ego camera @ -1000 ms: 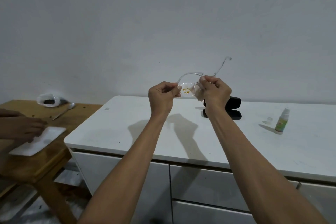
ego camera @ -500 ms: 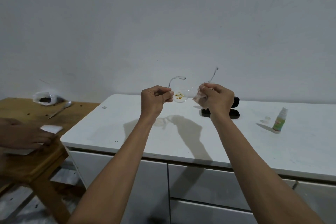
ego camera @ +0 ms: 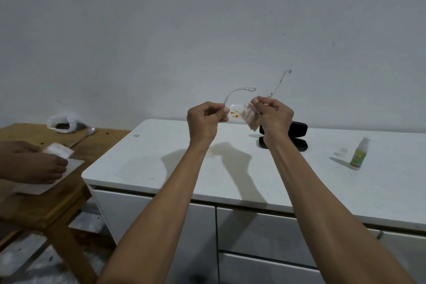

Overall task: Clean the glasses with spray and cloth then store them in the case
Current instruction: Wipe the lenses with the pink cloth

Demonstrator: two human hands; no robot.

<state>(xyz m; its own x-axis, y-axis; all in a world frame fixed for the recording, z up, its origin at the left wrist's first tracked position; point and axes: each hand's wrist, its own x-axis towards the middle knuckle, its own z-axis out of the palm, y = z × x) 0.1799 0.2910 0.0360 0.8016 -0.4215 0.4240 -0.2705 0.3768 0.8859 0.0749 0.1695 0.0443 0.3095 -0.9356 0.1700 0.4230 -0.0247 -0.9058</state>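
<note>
Two hands up over the white cabinet top point(ego camera: 230, 168), both busy. Biggest change vs a sec ago: I've brought the glasses point(ego camera: 235, 114) back up a bit & the arms now stick up and away from me, so the lens faces me. Orange specks show on that lens, so wiping's not done, imo.

My left hand point(ego camera: 204, 120) is pinched shut on the frame at the left hinge. My right hand point(ego camera: 274, 114) is clamped on the cloth point(ego camera: 251, 119), pressed to the other lens; can't tell how much of the frame it also grips. Glasses are in the air, above the back edge of the top, not touching it.

Around: wooden table point(ego camera: 46, 203) off the left edge, w/ another person's hand point(ego camera: 32, 163) on white paper. Black case point(ego camera: 297, 129) lies open near the back edge, right behind my right wrist, part hidden. Spray bottle point(ego camera: 358, 153) stands upright toward the right edge, its small clear cap point(ego camera: 343, 152) just beside it. Nothing blocks the path to the case; only my own arm covers it.
</note>
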